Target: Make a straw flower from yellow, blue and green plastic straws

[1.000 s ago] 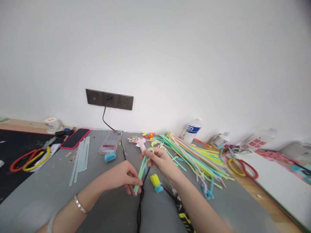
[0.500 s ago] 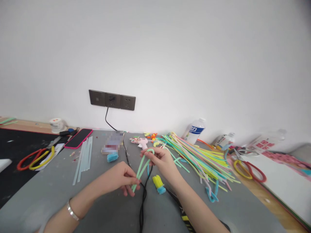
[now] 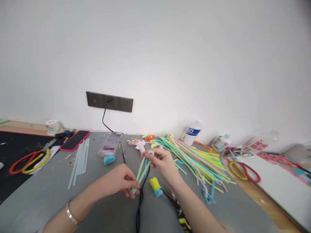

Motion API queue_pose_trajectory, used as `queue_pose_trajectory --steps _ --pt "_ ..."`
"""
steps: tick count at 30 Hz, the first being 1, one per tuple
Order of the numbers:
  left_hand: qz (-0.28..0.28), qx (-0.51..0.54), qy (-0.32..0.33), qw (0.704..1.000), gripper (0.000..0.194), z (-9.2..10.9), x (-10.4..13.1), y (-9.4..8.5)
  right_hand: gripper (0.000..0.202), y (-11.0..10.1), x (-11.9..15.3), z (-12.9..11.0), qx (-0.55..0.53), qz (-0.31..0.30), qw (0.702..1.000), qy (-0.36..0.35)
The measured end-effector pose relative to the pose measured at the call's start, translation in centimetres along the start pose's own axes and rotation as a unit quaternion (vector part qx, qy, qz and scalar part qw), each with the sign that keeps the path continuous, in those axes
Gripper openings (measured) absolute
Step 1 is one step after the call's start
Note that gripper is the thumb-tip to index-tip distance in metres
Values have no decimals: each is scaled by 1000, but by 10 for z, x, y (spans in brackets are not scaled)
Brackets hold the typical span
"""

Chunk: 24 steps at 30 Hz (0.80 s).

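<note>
A light green pipe cleaner [image 3: 140, 171] is bent into a narrow loop between my hands. My left hand [image 3: 128, 183] pinches its lower ends, while my right hand [image 3: 157, 159] holds the rounded top. Just below my right hand, a yellow bundle with a blue end [image 3: 155, 186] lies on the grey mat [image 3: 114, 212]. Beyond the hands rests a pink glue gun [image 3: 140, 145]. Many coloured pipe cleaners [image 3: 196, 158] are spread to the right. A small blue piece [image 3: 109, 159] lies to the left.
Left: glue sticks [image 3: 79, 161], a pink-edged phone [image 3: 75, 140] and red-yellow scissors [image 3: 36, 161]. Right: a white bottle [image 3: 191, 132] and more scissors [image 3: 245, 171]. A black cable [image 3: 139, 207] runs under the hands; a black-and-yellow tool [image 3: 181, 215] lies partly behind my right forearm.
The camera view has shifted slightly, so the table items appear farther left. Both hands keep hold of the green pipe cleaner, and more of the black-and-yellow tool shows.
</note>
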State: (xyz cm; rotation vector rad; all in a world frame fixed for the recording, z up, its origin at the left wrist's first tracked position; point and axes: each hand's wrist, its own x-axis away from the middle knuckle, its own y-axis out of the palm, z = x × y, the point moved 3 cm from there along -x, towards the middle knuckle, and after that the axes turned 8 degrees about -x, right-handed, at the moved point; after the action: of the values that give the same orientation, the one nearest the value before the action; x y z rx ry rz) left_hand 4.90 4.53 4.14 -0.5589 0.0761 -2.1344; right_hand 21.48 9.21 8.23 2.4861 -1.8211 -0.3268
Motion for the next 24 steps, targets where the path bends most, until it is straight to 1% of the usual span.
queue_pose_trajectory --steps 4,5,7,9,12,14,15,17,20,22,24 --pt "10 14 9 1000 30 2 1 0 20 1 0 4 -51 -11 999 1" --pt "7 19 13 1000 30 3 2 0 20 3 0 5 -69 -23 997 9" --pt "-9 28 21 999 30 4 4 0 22 6 2 7 -99 -63 992 48" --pt "-38 41 26 998 28 7 7 1 30 9 6 10 -122 -110 980 112" --pt "-103 77 21 992 23 10 11 3 36 12 16 16 -168 -184 945 211" --pt "-140 96 16 985 21 11 13 5 35 14 22 19 -199 -218 925 238" --pt "-147 100 15 984 21 11 13 6 33 14 23 21 -207 -224 922 238" --pt "-137 92 21 986 22 9 14 6 29 13 21 24 -208 -204 930 222" --pt "-93 56 28 994 22 5 14 5 31 6 15 28 -205 -127 950 198" --pt "-80 40 26 996 21 2 14 4 31 -1 11 27 -196 -87 960 178" --pt "-79 36 20 996 21 -1 14 3 29 -5 8 25 -174 -74 969 160"
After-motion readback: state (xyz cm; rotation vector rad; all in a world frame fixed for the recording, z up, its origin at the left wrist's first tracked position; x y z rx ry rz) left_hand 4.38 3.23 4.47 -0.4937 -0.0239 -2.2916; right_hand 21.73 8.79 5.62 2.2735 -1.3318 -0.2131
